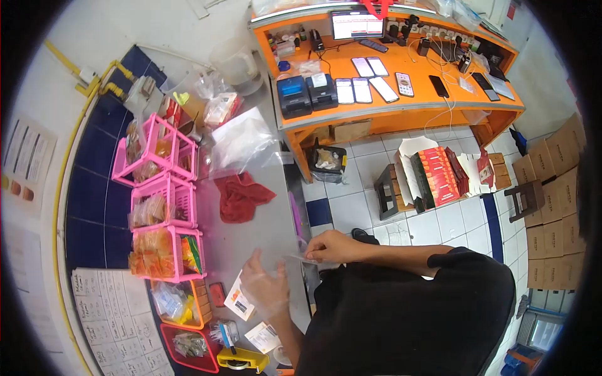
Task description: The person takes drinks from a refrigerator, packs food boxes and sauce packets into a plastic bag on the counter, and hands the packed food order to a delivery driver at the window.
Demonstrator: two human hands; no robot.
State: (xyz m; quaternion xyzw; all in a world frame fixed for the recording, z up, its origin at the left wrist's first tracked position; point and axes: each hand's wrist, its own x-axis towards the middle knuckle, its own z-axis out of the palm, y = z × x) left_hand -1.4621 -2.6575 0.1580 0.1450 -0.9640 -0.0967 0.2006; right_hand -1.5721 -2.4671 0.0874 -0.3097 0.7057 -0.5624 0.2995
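Observation:
My right hand (pixel 333 247) is closed, fingertips pinched on a thin clear plastic strip (pixel 297 257) at the counter's edge. Below and left of it, my left hand (pixel 266 289) is above the steel counter (pixel 235 241), slightly blurred, its fingers stretched and apart. A white printed paper (pixel 238 301) with orange and black print lies beside and partly behind that hand. Another printed slip (pixel 263 337) lies near my left wrist. A small red object (pixel 217 294) sits left of the papers. Farther up the counter is a crumpled red cloth (pixel 241 197).
Pink baskets (pixel 164 207) of packaged goods line the wall, with an orange basket (pixel 182 304) and red basket (pixel 188 346) below. A yellow tape dispenser (pixel 243 360) stands nearby. Several phones lie on the orange desk (pixel 389 108). Flattened boxes (pixel 439 175) rest on a wooden bench.

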